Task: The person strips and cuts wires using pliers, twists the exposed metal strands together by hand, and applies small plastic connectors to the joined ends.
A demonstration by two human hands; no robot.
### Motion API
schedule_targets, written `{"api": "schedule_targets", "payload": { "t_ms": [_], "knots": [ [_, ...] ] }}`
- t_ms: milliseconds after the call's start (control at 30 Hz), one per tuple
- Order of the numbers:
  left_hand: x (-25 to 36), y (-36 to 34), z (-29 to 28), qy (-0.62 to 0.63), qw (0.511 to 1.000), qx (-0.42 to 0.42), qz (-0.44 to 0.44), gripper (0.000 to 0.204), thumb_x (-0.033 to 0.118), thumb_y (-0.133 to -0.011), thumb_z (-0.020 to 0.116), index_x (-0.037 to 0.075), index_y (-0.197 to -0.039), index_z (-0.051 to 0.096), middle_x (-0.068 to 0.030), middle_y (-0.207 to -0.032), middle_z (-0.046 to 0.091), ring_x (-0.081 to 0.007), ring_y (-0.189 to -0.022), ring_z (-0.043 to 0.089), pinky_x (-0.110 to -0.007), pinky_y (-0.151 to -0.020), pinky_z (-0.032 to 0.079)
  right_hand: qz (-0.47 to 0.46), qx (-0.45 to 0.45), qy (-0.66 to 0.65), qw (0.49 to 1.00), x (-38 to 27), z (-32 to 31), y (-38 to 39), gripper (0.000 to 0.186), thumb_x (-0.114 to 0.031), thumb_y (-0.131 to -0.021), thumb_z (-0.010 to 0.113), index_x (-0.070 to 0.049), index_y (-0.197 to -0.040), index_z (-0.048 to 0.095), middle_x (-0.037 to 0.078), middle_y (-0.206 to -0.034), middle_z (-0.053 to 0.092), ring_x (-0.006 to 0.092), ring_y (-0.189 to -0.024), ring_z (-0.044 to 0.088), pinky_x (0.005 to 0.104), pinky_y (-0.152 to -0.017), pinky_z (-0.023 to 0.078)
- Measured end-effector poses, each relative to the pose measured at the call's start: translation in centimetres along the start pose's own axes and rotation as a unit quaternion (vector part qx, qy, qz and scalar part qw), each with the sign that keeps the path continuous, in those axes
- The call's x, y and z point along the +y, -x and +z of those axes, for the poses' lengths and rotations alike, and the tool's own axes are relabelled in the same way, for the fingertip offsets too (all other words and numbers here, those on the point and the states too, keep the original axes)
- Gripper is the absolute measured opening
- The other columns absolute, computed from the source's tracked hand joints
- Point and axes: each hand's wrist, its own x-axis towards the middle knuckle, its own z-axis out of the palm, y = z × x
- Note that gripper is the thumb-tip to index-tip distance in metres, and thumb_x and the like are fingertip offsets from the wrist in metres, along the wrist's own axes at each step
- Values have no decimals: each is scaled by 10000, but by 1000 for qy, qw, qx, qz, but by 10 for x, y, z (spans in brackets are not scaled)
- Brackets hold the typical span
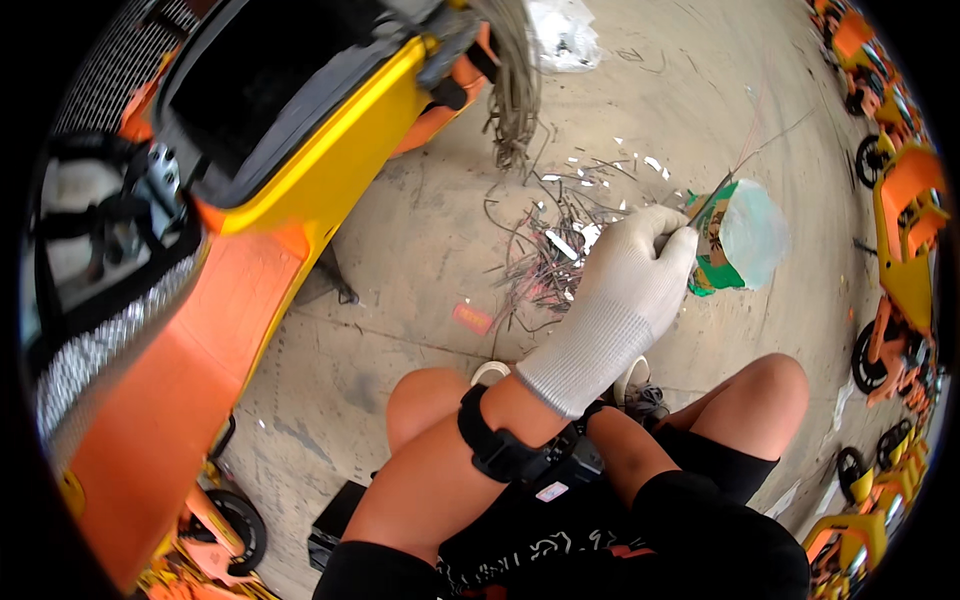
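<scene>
My left hand (640, 262), in a whitish knit glove, is closed with thumb and fingers pinching a thin dark cable (712, 199). Fine wires, one of them reddish, fan out from the cable's far end. Past the fingertips lies a green and brown printed cylinder (757, 235) with a pale translucent round end. Below and left of the glove, cut cable pieces (535, 265) and white scraps are strewn over the floor. My right forearm (630, 455) runs up behind the left wrist, where the right hand is hidden.
At the left stands a large yellow and orange scooter body (270, 240). A bundle of grey cables (515, 90) hangs from its far end. A white plastic bag (562, 38) lies at the back. Several orange and yellow scooters (910, 220) line the right side. A red tag (472, 318) lies on the floor.
</scene>
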Motion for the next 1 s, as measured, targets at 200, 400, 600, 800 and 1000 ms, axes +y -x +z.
{"api": "schedule_targets", "payload": {
  "t_ms": [200,400,600,800,1000],
  "knots": [
    [-4,-18,5,23,998,14,-58,261,209,-989,572,-24,-1066,661,-52,-752,661,-91,-646,605,-265,-624,490,-64,-13,18,998,-10,17,-10,312,-260,-944,566,7,-1037,698,228,-1097,695,407,-1037,665,480,-856,542],
    [-18,-48,20,38,997,-27,-66,276,227,-999,590,-30,-1076,654,-13,-778,641,-69,-641,578,-237,-589,461,-94,-52,-138,985,8,72,-35,284,-248,-943,551,-65,-1129,662,165,-1201,653,312,-1129,605,430,-955,475],
    [-25,-65,-2,49,997,-10,-66,237,201,-994,583,-15,-1051,664,-13,-833,655,-61,-644,564,-222,-576,448,-39,-34,131,990,25,175,-98,329,-270,-925,499,-103,-982,777,150,-1087,730,333,-1043,696,482,-855,567],
    [-28,-75,1,37,997,11,-60,215,180,-997,559,-10,-991,660,-10,-836,647,-66,-666,560,-217,-596,442,-179,-127,149,964,-5,31,-42,344,-326,-895,568,-74,-1028,760,185,-1101,718,350,-1013,697,462,-861,545],
    [-33,-46,-16,21,999,45,11,242,191,-989,589,-23,-1075,662,-30,-850,671,-81,-635,576,-241,-564,447,-258,-127,153,946,31,77,-62,320,-282,-921,517,-93,-1004,762,171,-1047,731,354,-943,708,464,-820,554]
  ]
}}
